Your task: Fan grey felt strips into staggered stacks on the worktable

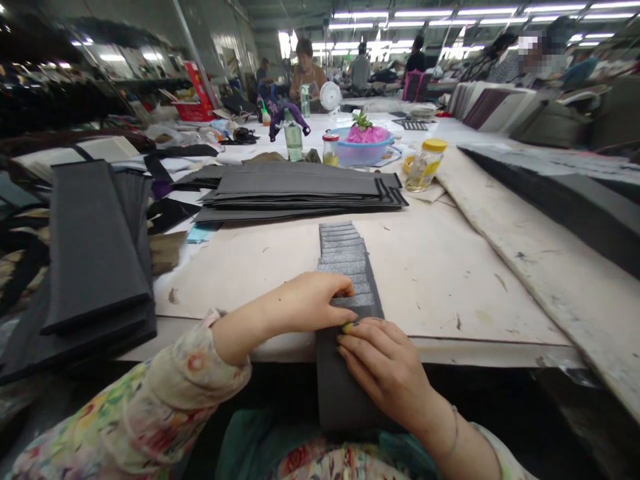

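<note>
At the table edge: grey strips (350, 267), fanned, overhanging.
Left hand (310, 303): fingertips press grey strips, no grip.
Right hand (385, 370): flat, unclenched, on grey strips.
Table (440, 267): pale, scuffed.
Room: workshop, ceiling lights (425, 12).

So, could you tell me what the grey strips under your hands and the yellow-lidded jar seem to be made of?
Grey strips: likely felt or foam-backed fabric, matte, bending limply over the table edge. Yellow-lidded jar: clear plastic or glass, glossy; plastic-looking lid.
</note>
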{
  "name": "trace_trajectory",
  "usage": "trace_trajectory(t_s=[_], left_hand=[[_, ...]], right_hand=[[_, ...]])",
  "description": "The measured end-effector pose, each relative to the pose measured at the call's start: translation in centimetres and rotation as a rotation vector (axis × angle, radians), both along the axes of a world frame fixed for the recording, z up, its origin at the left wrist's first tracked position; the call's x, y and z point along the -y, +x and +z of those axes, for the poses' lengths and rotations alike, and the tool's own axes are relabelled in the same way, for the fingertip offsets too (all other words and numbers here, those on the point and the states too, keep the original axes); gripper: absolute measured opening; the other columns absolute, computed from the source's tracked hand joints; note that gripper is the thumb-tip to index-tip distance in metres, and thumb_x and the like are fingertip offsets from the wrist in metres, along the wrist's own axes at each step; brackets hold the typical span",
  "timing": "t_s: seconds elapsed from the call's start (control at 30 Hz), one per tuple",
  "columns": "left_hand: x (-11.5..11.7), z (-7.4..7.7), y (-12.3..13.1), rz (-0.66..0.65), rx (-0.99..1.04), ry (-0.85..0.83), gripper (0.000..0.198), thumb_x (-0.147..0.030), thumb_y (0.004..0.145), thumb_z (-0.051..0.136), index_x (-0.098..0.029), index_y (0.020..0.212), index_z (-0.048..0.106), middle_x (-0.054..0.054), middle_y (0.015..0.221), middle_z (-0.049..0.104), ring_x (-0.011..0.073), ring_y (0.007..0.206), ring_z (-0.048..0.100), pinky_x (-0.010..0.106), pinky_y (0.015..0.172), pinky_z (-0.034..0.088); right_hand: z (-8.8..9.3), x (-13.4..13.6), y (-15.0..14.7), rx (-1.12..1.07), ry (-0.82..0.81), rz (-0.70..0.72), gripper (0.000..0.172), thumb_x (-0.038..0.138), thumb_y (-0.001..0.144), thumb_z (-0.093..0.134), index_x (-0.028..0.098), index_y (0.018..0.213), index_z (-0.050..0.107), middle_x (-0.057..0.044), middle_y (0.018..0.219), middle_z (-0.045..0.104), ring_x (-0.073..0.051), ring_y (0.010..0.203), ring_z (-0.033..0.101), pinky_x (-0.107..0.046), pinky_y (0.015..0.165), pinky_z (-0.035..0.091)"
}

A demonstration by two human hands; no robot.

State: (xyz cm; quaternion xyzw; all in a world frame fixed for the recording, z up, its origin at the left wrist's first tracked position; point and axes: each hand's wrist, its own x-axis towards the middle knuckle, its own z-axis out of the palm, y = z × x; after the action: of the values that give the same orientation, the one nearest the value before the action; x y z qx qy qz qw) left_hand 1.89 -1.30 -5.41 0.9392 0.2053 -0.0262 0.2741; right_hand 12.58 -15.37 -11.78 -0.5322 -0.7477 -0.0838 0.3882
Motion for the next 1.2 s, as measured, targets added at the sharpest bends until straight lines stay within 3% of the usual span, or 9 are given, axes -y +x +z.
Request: trace_trajectory(t_s=[0.13,0.27,0.47,0.67,0.83,1.03,1.2], left_hand=[[0.6,0.3,1.4,-0.101,0.017,0.018,0.029,-0.019,0.074,0.053,-0.018,0.102,0.057,0.003,0.101,0.062,0.0181,0.091,0.056,0.029,0.079,0.044],[1.0,0.0,1.5,-0.117,0.066,0.059,0.032,-0.013,0.072,0.053,-0.015,0.104,0.056,0.005,0.101,0.06,0.0175,0.093,0.055,0.028,0.082,0.043],[1.7,-0.6,0.8,-0.093,0.133,0.235,0.025,-0.014,0.078,0.051,-0.016,0.102,0.056,0.004,0.096,0.056,0.0176,0.092,0.052,0.03,0.082,0.043],[2.9,-0.9,0.5,-0.178,0.114,0.414,0.022,-0.012,0.085,0.041,-0.014,0.101,0.056,0.006,0.095,0.055,0.0185,0.09,0.05,0.032,0.081,0.042],[3.8,-1.0,0.6,-0.217,0.024,0.516,0.028,-0.016,0.086,0.041,-0.01,0.112,0.05,0.008,0.098,0.055,0.0207,0.092,0.048,0.035,0.084,0.041],[4.4,-1.0,1.1,-0.25,-0.101,0.554,0.03,-0.014,0.087,0.037,-0.007,0.113,0.049,0.01,0.101,0.055,0.0221,0.092,0.048,0.036,0.083,0.041],[3.9,-1.8,0.4,-0.227,-0.023,0.5,0.032,-0.016,0.086,0.041,-0.009,0.117,0.047,0.008,0.1,0.055,0.0208,0.092,0.048,0.035,0.084,0.041]], right_hand=[[0.0,0.0,0.1,-0.002,-0.025,0.007,0.014,0.014,0.08,0.054,0.015,0.092,0.062,-0.004,0.091,0.065,-0.016,0.088,0.055,-0.032,0.083,0.045],[0.0,0.0,0.1,-0.006,-0.054,0.014,0.016,0.014,0.081,0.053,0.015,0.094,0.062,-0.004,0.091,0.065,-0.016,0.088,0.055,-0.032,0.083,0.045],[-0.1,-0.1,0.2,0.004,-0.042,0.009,0.017,0.014,0.081,0.053,0.015,0.095,0.062,-0.005,0.092,0.065,-0.017,0.088,0.055,-0.032,0.081,0.046],[-0.3,0.1,0.4,0.011,0.062,0.018,0.011,0.015,0.078,0.057,0.013,0.087,0.062,-0.006,0.085,0.065,-0.017,0.084,0.057,-0.03,0.077,0.048],[-0.2,0.0,0.3,0.004,0.069,0.012,0.006,0.016,0.077,0.058,0.012,0.078,0.063,-0.006,0.079,0.064,-0.016,0.08,0.056,-0.03,0.077,0.048],[0.1,-0.1,0.4,-0.013,0.054,0.02,0.008,0.018,0.078,0.057,0.012,0.075,0.062,-0.008,0.075,0.063,-0.017,0.079,0.056,-0.03,0.078,0.048],[0.0,0.0,0.8,-0.054,0.028,0.059,0.012,0.022,0.083,0.05,0.014,0.083,0.059,-0.007,0.078,0.061,-0.017,0.077,0.055,-0.032,0.073,0.049]])
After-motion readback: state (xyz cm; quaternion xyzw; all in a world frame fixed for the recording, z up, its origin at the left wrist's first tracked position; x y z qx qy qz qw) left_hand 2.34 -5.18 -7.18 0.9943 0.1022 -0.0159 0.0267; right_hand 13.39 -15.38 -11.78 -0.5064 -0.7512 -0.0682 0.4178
